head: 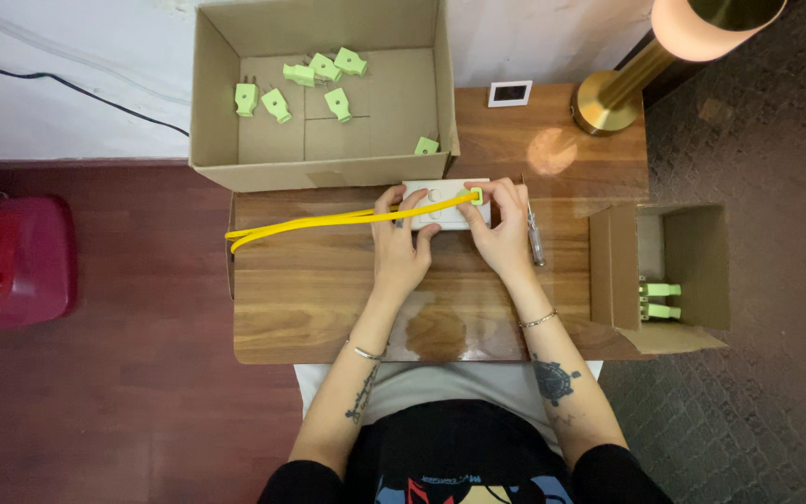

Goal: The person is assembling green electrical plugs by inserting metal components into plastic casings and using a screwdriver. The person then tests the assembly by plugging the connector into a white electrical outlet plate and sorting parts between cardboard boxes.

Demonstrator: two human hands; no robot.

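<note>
Both hands rest on a white power strip [444,204] lying at the far edge of the wooden tabletop [328,299], just in front of a large open cardboard box [324,168]. The left hand [401,245] lies flat with fingers spread over the strip's left half, pinning a looped yellow cable [328,221] that runs out to the left across the wood. The right hand [504,229] closes its fingertips on a light green plug [475,195] at the cable's end, set against the strip's top right corner. Inside the large box lie several loose green plugs [302,86]. A smaller cardboard box [692,271] to the right holds two more green plugs. A slim screwdriver [535,238] lies just beside the right hand, and a brass lamp base [608,103] stands at the far right corner.
</note>
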